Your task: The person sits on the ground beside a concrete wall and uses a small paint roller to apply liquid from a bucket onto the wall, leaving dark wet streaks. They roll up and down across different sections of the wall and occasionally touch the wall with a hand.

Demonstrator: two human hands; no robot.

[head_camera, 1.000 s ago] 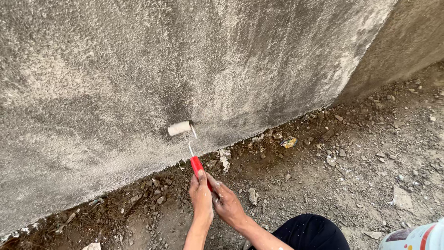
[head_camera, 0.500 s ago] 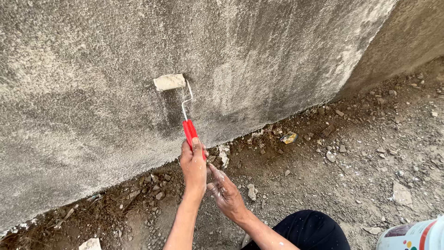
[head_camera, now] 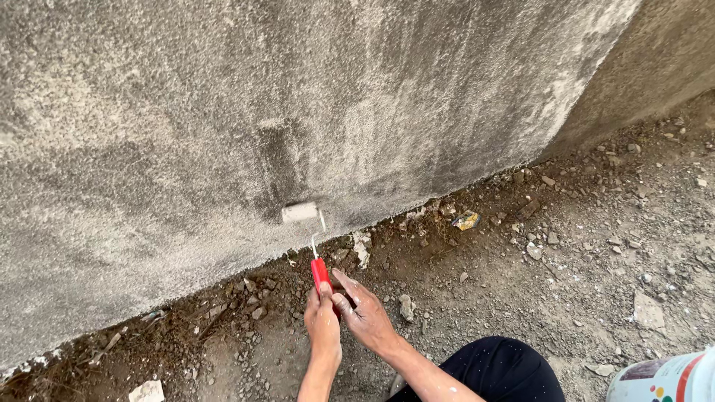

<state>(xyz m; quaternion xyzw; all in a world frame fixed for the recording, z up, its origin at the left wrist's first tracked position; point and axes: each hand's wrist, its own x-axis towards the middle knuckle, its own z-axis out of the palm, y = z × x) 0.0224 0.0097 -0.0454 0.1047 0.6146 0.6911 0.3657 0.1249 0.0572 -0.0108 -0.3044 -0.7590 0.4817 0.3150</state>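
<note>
— Two hands were seen in the head view; how were they set?

— The left hand (head_camera: 322,321) was closed around the red handle (head_camera: 321,275) of a small paint roller (head_camera: 300,213). The right hand (head_camera: 365,313) was laid just beside it, fingers half spread and speckled with pale paint, its fingertips touching the lower end of the handle; no full grip by that hand could be made out.

— And which way was the roller lying from the hands?

— Up and slightly left of them. The long axis of handle and wire shaft was run almost straight up from the left hand, while the white sleeve was set crosswise to it, pressed against the grey rough wall (head_camera: 223,112) close to the wall's bottom edge. The left hand was the nearer one to the sleeve.

— What was noted around it?

— A darker, damp-looking strip was seen on the wall directly above the sleeve. Along the foot of the wall, brown dirt ground (head_camera: 566,275) strewn with stones was spread; a yellowish scrap (head_camera: 466,219) was lying near that edge, to the right. A paint bucket (head_camera: 663,380) was standing at the lower right corner, well apart from both hands. A dark trouser knee (head_camera: 506,368) was bent below the right forearm. Nothing was standing between the sleeve and the wall above.
</note>
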